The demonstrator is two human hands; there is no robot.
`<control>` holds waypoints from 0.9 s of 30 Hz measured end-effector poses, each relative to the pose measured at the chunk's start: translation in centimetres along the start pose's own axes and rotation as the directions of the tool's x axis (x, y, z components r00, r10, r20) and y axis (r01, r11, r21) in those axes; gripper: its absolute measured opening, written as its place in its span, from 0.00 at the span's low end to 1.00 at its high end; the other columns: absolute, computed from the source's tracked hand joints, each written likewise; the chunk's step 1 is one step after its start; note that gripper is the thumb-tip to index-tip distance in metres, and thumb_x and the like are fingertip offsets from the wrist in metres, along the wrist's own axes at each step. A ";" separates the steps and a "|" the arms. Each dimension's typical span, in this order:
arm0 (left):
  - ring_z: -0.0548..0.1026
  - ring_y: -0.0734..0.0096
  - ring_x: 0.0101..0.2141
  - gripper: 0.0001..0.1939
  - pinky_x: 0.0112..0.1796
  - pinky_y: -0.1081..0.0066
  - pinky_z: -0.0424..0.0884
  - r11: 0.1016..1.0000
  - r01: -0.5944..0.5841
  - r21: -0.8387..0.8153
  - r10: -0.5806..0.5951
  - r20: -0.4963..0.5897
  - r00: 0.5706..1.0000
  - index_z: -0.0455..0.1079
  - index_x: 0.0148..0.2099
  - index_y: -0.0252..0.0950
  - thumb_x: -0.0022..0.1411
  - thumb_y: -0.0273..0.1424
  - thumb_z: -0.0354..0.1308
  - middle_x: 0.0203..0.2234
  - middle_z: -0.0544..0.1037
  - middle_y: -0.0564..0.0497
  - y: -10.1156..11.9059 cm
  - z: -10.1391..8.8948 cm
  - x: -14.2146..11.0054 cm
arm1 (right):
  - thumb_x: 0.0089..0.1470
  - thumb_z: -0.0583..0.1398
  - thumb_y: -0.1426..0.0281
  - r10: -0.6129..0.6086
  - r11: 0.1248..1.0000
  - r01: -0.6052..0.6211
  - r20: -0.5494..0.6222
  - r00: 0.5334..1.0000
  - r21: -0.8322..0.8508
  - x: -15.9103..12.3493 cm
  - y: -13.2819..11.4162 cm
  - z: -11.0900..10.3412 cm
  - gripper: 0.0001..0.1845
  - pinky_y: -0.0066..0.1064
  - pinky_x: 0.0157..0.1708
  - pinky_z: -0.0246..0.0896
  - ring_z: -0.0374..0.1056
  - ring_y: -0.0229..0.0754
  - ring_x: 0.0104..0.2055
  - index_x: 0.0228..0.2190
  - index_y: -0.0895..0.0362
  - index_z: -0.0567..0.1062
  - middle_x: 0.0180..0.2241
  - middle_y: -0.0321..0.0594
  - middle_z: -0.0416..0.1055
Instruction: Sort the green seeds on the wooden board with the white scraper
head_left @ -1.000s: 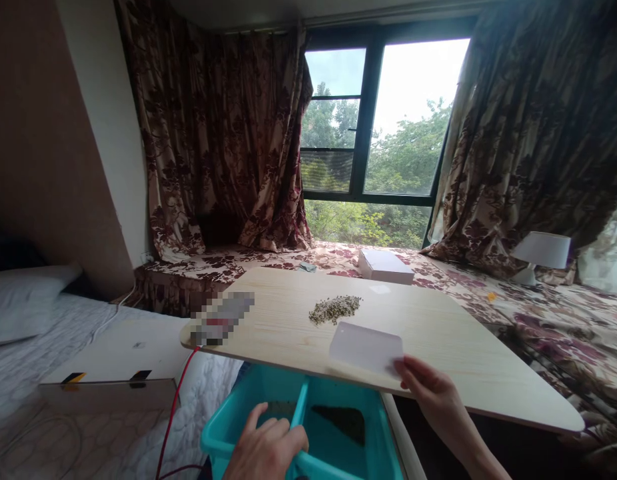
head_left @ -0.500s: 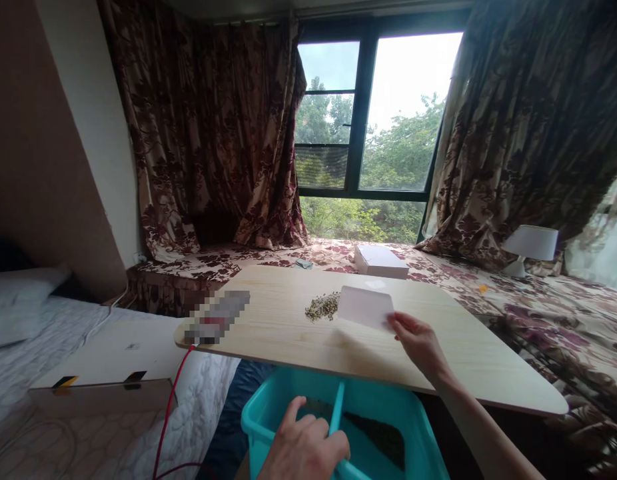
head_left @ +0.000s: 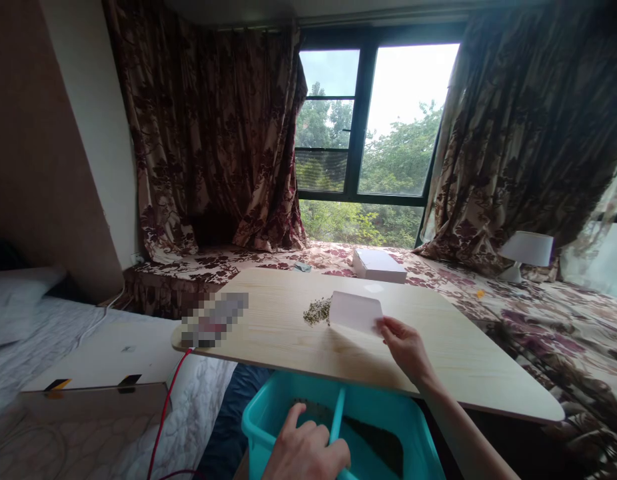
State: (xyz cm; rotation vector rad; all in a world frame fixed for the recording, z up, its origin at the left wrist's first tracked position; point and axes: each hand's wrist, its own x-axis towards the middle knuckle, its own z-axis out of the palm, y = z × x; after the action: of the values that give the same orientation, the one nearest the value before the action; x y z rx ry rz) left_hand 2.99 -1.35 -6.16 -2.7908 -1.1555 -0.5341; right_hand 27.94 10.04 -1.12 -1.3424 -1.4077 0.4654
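My right hand (head_left: pixel 399 340) pinches the near right corner of a thin white rectangular card (head_left: pixel 356 311), tilted over the light wooden tabletop (head_left: pixel 283 340). The card's left edge meets a small scattered pile of seed-like grains (head_left: pixel 316 311), pale and dark mixed. Below the table's front edge is a teal plastic bin (head_left: pixel 261 400), split by a divider (head_left: pixel 338 410). My left hand (head_left: pixel 308 448) grips the bin at this divider, thumb on the right side and index finger stretched forward. Dark material (head_left: pixel 376 440) lies in the right compartment; my hand partly hides the left one.
A blurred-out item (head_left: pixel 216 320) with a red cable (head_left: pixel 169 393) lies at the table's left end. Behind the table stand a white box (head_left: pixel 379 265) and a lamp (head_left: pixel 528 249). Left, a flat carton (head_left: pixel 101 357) rests on the bed (head_left: pixel 203 393).
My right hand has moved the card a little to the left, against the grains, which look more spread. My left hand stays on the bin.
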 end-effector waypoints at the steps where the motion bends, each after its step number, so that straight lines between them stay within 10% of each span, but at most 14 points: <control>1: 0.73 0.69 0.30 0.07 0.51 0.59 0.61 1.000 0.003 0.000 -0.003 -0.001 1.000 0.69 0.37 0.45 0.65 0.26 0.55 0.26 0.74 0.58 0.1 -0.1 0.0 | 0.46 0.58 0.57 0.000 1.000 0.000 -0.006 1.000 0.001 0.1 0.0 0.1 0.20 0.33 0.29 0.68 0.74 0.48 0.33 0.33 0.58 0.81 0.30 0.45 0.80; 27: 0.74 0.65 0.30 0.03 0.50 0.53 0.61 0.999 0.007 -0.038 -0.002 0.119 0.993 0.70 0.37 0.44 0.62 0.29 0.57 0.25 0.74 0.56 0.0 1.0 0.2 | 0.47 0.58 0.58 -0.004 1.000 0.003 -0.031 1.000 -0.024 0.2 0.7 0.4 0.20 0.33 0.29 0.68 0.74 0.48 0.34 0.35 0.58 0.81 0.32 0.45 0.80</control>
State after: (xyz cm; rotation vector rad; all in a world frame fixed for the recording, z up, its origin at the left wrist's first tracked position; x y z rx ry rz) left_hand 3.45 -1.03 -7.00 -2.8888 -1.1854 -0.3997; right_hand 27.93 10.52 -1.76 -1.3607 -1.3940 0.4254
